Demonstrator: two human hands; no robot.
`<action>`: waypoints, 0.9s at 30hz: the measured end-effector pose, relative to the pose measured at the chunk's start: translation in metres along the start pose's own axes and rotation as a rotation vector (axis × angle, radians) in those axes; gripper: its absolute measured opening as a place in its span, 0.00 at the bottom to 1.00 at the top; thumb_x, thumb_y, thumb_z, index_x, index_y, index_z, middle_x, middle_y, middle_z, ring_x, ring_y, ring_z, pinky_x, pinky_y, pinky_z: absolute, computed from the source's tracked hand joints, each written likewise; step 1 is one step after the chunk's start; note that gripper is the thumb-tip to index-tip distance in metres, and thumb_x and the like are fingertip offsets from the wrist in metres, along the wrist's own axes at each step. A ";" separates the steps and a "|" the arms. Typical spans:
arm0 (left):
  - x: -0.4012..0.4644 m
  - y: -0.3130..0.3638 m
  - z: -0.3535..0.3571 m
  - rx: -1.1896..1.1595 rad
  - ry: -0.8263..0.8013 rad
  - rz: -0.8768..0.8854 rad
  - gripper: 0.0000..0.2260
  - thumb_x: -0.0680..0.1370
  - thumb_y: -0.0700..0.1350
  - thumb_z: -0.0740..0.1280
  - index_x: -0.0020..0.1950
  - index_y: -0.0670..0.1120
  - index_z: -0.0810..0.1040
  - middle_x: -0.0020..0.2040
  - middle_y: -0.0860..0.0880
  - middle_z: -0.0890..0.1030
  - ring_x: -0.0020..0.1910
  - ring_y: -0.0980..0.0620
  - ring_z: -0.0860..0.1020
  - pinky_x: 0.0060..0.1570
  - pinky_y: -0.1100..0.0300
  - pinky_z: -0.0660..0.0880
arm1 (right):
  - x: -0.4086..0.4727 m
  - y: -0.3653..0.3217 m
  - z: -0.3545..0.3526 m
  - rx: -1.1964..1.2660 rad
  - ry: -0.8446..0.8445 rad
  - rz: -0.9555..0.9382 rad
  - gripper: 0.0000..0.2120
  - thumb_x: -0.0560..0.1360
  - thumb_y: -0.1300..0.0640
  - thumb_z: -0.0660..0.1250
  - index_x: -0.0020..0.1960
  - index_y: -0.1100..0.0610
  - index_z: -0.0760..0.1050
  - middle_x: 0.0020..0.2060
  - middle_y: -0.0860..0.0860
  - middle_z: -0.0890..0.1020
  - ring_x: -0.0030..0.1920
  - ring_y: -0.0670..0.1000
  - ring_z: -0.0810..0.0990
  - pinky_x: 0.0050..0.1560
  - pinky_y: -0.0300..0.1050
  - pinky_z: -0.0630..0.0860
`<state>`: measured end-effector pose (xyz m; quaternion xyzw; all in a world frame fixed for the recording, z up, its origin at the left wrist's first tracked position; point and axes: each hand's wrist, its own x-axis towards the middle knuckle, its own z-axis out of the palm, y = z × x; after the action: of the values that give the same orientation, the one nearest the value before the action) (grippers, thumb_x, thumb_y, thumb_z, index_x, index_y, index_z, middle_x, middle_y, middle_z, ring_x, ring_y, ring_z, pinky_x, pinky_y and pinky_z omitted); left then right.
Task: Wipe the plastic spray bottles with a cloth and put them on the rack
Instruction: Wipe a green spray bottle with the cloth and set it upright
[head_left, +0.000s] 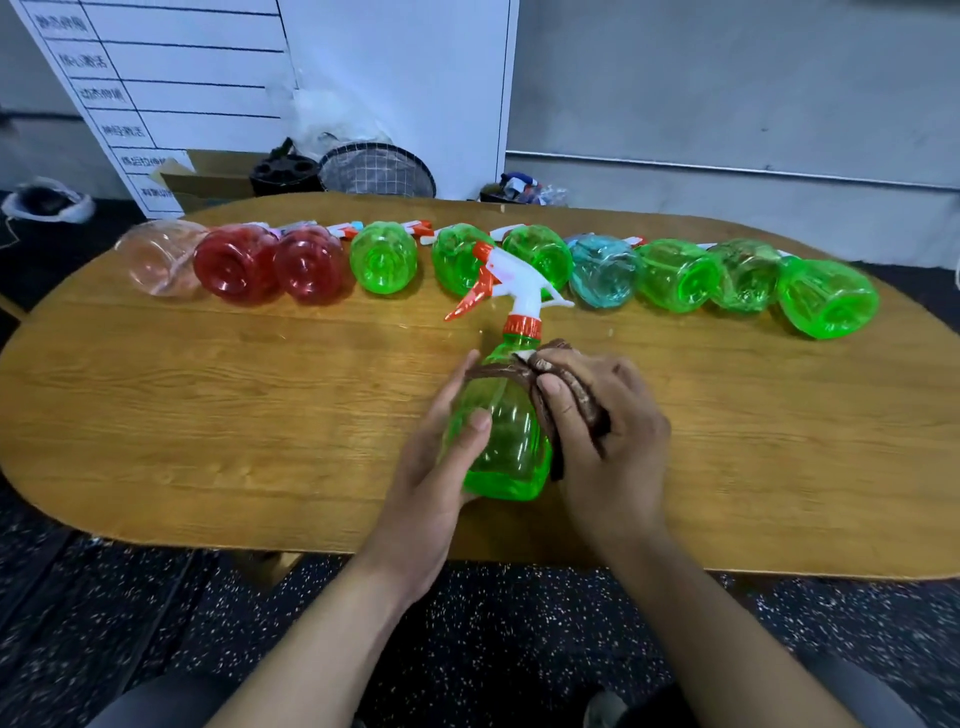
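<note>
From the head view, a translucent green bottle (506, 441) with a white-and-orange trigger is gripped by the left hand (441, 462) above the oval wood-grain table (208, 415), while a ribbed brown cloth (566, 395) is pressed against it by the curled right hand (608, 431), before a row of lying bottles (519, 265).

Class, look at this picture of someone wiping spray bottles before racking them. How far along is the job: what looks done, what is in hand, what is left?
Done: nothing visibly; no rack is in view. In hand: the left hand grips a green spray bottle while the right hand presses a brown cloth against its shoulder. Left: ten bottles lie in a row on the wooden table, from the clear bottle to the far green bottle; whether any were wiped cannot be told.
</note>
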<state>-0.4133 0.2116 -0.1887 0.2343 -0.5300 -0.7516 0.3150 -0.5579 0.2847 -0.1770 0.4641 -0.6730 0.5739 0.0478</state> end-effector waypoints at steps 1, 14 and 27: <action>-0.001 -0.001 0.001 0.020 -0.005 0.007 0.30 0.81 0.56 0.69 0.82 0.61 0.65 0.73 0.50 0.79 0.72 0.46 0.79 0.69 0.34 0.75 | 0.001 -0.001 0.000 -0.029 -0.007 -0.019 0.13 0.82 0.50 0.67 0.63 0.51 0.84 0.51 0.52 0.82 0.54 0.46 0.80 0.55 0.39 0.76; -0.002 -0.012 0.004 0.288 -0.024 0.147 0.38 0.70 0.45 0.81 0.78 0.54 0.70 0.67 0.52 0.83 0.67 0.51 0.81 0.65 0.55 0.79 | 0.018 0.012 -0.018 -0.172 -0.063 -0.234 0.14 0.79 0.48 0.72 0.62 0.51 0.85 0.52 0.51 0.81 0.47 0.49 0.81 0.47 0.44 0.80; 0.000 -0.017 -0.002 0.360 -0.021 0.186 0.41 0.69 0.49 0.80 0.80 0.55 0.68 0.73 0.59 0.77 0.72 0.56 0.77 0.69 0.54 0.77 | 0.057 0.021 -0.024 -0.199 -0.165 -0.292 0.12 0.80 0.49 0.73 0.62 0.50 0.85 0.48 0.50 0.81 0.46 0.50 0.81 0.43 0.51 0.81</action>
<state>-0.4157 0.2147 -0.2052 0.2290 -0.6786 -0.6147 0.3304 -0.6160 0.2701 -0.1500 0.5952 -0.6537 0.4515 0.1210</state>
